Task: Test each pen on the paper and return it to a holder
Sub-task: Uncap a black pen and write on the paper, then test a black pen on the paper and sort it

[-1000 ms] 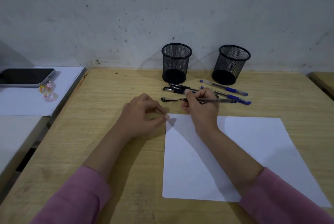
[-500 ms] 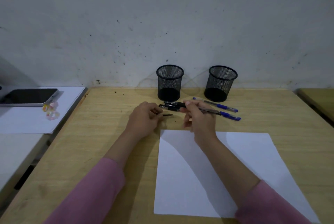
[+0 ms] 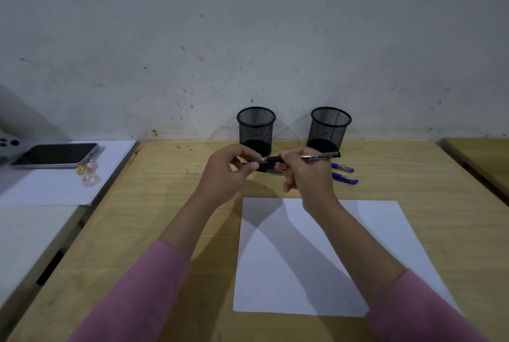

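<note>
My right hand (image 3: 308, 176) holds a black pen (image 3: 300, 158) level above the wooden desk (image 3: 165, 217), tip pointing left. Pinched at that tip, my left hand (image 3: 227, 176) grips a small dark piece that looks like the pen's cap (image 3: 246, 163). Under the hands another black pen (image 3: 268, 170) lies on the desk, and two blue pens (image 3: 344, 173) lie to the right. At the wall stand two black mesh holders, the left holder (image 3: 256, 126) and the right holder (image 3: 329, 126); I see no pens in either. White paper (image 3: 344, 264) lies below my hands.
A phone (image 3: 55, 155) and a small colourful charm (image 3: 88, 176) rest on a white sheet (image 3: 41, 190) on the table to the left. Another wooden table's edge (image 3: 482, 159) shows at the right. The wall stands close behind the holders.
Both hands have risen off the desk. My left hand has taken up the small dark cap that lay by the pens and met the tip of the pen that my right hand has lifted.
</note>
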The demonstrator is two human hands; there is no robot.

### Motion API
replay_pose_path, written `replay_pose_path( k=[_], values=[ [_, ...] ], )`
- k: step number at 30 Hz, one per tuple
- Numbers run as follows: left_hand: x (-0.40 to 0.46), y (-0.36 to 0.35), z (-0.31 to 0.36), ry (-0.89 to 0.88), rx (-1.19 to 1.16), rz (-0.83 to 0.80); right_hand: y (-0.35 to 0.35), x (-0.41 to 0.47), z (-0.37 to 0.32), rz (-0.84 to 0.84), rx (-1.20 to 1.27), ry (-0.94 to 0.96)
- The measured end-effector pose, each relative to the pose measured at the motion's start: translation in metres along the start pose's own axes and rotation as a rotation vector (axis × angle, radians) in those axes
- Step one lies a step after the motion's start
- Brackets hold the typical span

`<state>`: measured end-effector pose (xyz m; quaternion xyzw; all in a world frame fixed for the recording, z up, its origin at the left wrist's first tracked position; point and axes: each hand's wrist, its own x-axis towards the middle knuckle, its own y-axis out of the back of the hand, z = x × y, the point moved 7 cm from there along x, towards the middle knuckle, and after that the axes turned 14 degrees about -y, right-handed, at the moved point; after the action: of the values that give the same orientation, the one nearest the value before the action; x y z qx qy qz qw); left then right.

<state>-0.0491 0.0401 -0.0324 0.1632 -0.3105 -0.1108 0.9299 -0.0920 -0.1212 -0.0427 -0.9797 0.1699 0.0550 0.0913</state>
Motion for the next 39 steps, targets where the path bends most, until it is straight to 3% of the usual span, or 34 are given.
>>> replay_pose_path(
  k=[4, 10, 14, 16, 18, 21, 23, 26, 29, 33, 39],
  values=[
    [0.002, 0.005, 0.015, -0.062, -0.011, 0.027, -0.003, -0.008, -0.008, -0.146, 0.098, 0.02],
    [0.003, 0.007, 0.04, -0.199, 0.026, 0.054, -0.003, -0.015, -0.02, -0.192, 0.137, 0.086],
    [0.008, 0.006, 0.042, -0.19, 0.075, 0.043, 0.002, -0.016, -0.006, -0.103, 0.165, -0.157],
    [0.013, 0.003, 0.044, -0.174, 0.083, 0.041, 0.014, -0.021, -0.006, 0.015, -0.043, -0.234],
    [0.017, -0.005, 0.044, -0.17, 0.068, 0.031, 0.033, -0.03, -0.03, 0.202, -0.352, 0.037],
    [0.023, -0.028, 0.045, -0.174, -0.002, -0.003, 0.043, -0.075, -0.079, 0.483, -0.74, 0.776],
    [0.026, -0.049, 0.052, -0.178, -0.054, -0.041, 0.049, -0.08, -0.084, 0.576, -1.074, 0.915],
    [0.027, -0.084, 0.073, -0.208, -0.138, -0.128, 0.08, -0.079, -0.08, 0.603, -1.313, 0.843],
    [0.022, -0.125, 0.094, -0.235, -0.231, -0.218, 0.117, -0.097, -0.074, 0.656, -1.359, 0.803],
    [-0.002, -0.194, 0.135, -0.316, -0.262, -0.355, 0.185, -0.137, -0.066, 0.734, -1.311, 0.585],
    [-0.079, -0.315, 0.201, -0.597, 0.026, -0.855, 0.3, -0.236, -0.045, 1.013, -1.154, 0.246]
  ],
)
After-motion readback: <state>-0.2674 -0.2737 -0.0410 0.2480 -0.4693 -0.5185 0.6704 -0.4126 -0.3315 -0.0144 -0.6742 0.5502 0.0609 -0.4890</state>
